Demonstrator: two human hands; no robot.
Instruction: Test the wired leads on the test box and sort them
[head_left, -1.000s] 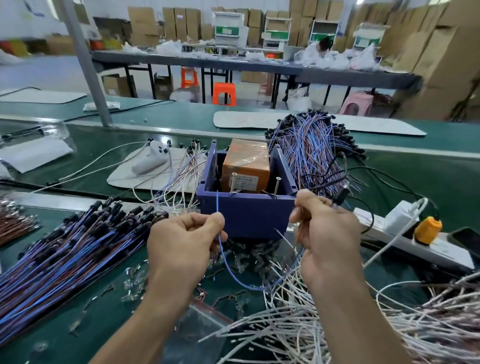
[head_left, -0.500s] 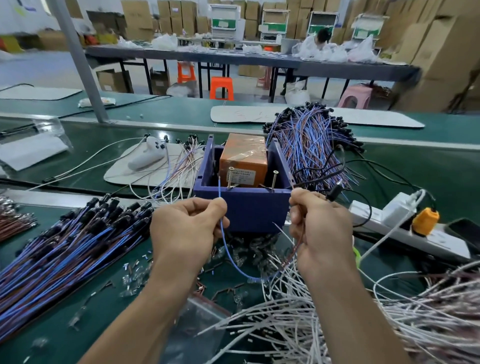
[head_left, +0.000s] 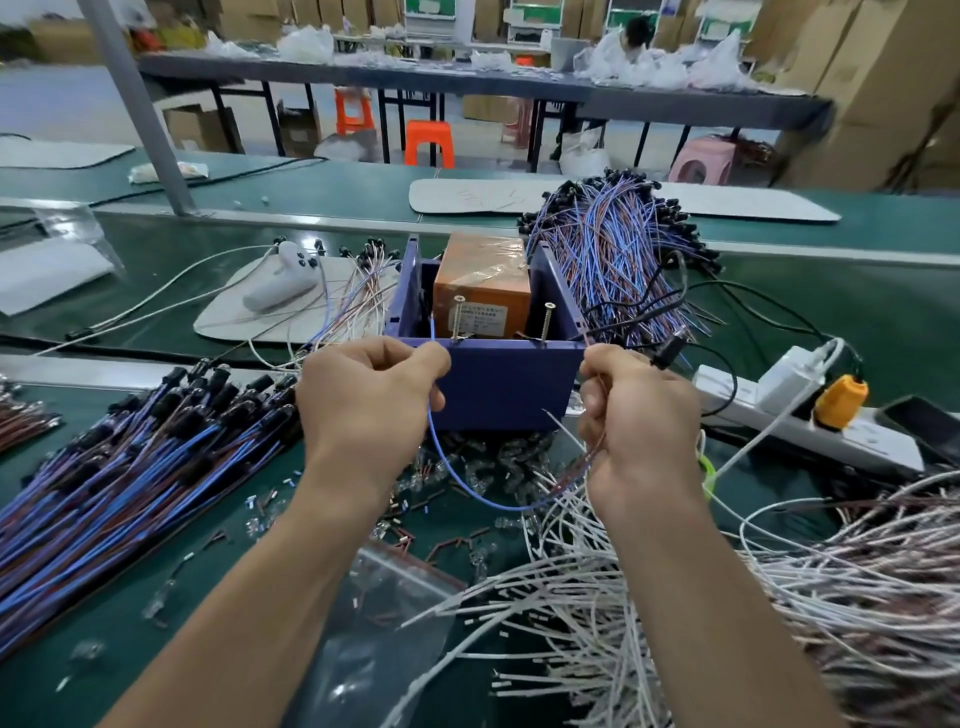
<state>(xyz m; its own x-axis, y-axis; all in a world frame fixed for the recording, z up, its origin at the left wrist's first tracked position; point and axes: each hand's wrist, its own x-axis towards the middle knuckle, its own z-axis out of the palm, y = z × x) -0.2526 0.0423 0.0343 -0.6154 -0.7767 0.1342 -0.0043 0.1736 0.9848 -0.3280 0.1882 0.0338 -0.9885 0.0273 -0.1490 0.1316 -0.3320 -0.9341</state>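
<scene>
Now | left hand (head_left: 371, 400) pinches blue wire (head_left: 441, 462) | right hand (head_left: 636, 421) holds its other end | two screws (head_left: 458, 317) on box (head_left: 498, 384) | label (head_left: 480, 317) unreadable

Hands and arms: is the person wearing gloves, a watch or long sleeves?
No. The left hand and right hand are bare: no gloves, rings or watch. The left forearm and right forearm are bare too, no sleeve in view.

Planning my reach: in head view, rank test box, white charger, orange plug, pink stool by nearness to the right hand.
1. test box, just left of right hand.
2. white charger, right.
3. orange plug, farther right.
4. pink stool, far behind.
</scene>
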